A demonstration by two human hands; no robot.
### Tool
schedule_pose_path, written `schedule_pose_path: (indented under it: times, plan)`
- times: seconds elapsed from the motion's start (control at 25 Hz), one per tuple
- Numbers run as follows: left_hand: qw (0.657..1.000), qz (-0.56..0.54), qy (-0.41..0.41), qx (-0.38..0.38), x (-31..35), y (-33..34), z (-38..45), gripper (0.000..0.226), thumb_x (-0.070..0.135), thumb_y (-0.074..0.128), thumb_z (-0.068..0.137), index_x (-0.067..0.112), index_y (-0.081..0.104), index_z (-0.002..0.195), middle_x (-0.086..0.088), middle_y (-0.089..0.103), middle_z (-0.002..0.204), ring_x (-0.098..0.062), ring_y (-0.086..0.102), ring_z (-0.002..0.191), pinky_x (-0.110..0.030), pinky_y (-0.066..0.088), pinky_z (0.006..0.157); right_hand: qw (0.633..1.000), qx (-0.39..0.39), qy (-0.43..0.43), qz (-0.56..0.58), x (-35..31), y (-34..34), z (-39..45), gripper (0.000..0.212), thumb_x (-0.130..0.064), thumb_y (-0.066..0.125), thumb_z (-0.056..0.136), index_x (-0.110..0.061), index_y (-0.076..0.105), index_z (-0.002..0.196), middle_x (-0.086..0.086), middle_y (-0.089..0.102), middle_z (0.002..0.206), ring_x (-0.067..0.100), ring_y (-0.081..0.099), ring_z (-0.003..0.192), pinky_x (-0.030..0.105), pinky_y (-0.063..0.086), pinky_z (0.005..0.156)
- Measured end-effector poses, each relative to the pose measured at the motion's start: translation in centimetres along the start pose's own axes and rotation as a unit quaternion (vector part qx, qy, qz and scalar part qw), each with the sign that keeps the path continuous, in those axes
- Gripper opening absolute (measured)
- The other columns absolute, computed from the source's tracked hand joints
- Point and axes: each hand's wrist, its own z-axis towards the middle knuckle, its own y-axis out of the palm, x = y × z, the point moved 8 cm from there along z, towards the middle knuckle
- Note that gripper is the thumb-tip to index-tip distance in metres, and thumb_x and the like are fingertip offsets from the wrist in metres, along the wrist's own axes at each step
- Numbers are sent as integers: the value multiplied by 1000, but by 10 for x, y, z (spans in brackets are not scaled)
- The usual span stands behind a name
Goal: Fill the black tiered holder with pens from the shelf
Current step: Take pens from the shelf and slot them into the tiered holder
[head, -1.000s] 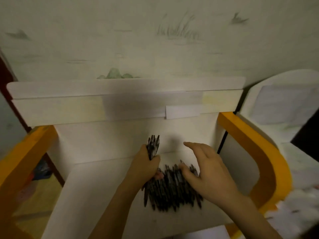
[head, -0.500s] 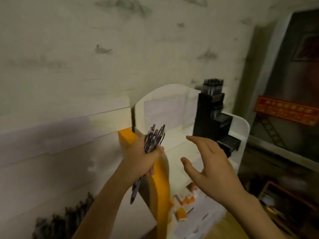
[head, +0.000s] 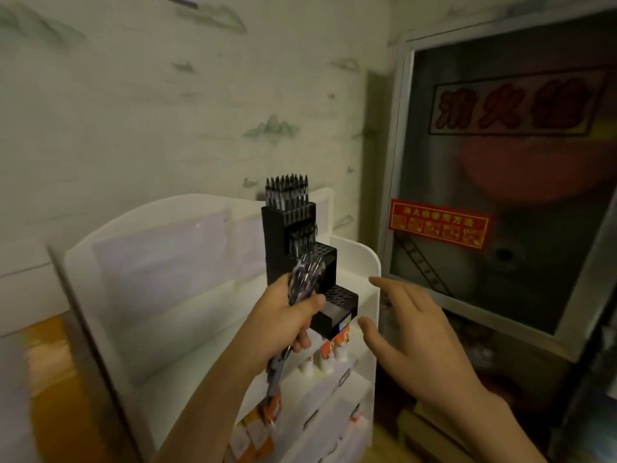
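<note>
At centre frame, a person's left hand (head: 287, 324) grips a bundle of pens (head: 305, 279) upright in its fist, their tips raised toward the black tiered holder (head: 297, 259) just behind. The holder stands on a white display rack (head: 364, 262) in mid-frame; its top tier bristles with pens, while the lower perforated tiers look mostly unfilled. The right hand (head: 410, 332), at lower right, hangs spread and empty just beside the bottom tier, seemingly poised to draw pens from the bundle one by one. A glass-fronted cabinet (head: 500, 178) fills the right.
</note>
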Motion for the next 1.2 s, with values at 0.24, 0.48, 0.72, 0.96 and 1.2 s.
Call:
schedule_pose_path:
  times: [0.24,0.48,0.72,0.96,1.2]
  plan:
    - [1000,10,-10,-26,-10,43,76,12,23,62,92,15,55,95,2,54,54,-15,53,41,-25,43,41,1000,-5,6,28,68,33,49,57,-59,52,87,-42,35,138,-17,47,136,3,40,126,23,32,99]
    - [999,39,-20,-6,-33,52,189,12,24,62,92,15,54,93,4,54,50,-13,53,40,-23,44,41,999,-14,-19,40,118,89,143,55,-52,55,89,-37,38,139,-13,49,135,3,37,125,26,35,98]
    - [997,74,-34,0,-49,57,273,11,28,61,93,23,53,98,3,57,56,-13,56,44,-21,46,46,993,-49,-12,103,161,144,226,53,-54,52,90,-42,36,139,-19,45,139,2,37,129,25,31,104]
    - [993,104,-58,6,-59,76,318,21,32,58,94,21,54,111,-7,63,71,-11,56,43,-19,46,46,945,-50,-10,323,172,182,280,27,-42,60,87,-43,58,114,-22,62,97,-1,58,96,10,46,80]
    - [986,103,-108,79,-72,75,343,17,33,61,92,30,55,107,-7,65,88,-4,56,45,-15,46,47,856,-197,38,477,187,221,327,6,-18,76,81,-24,76,79,-7,67,65,1,61,62,10,46,55]
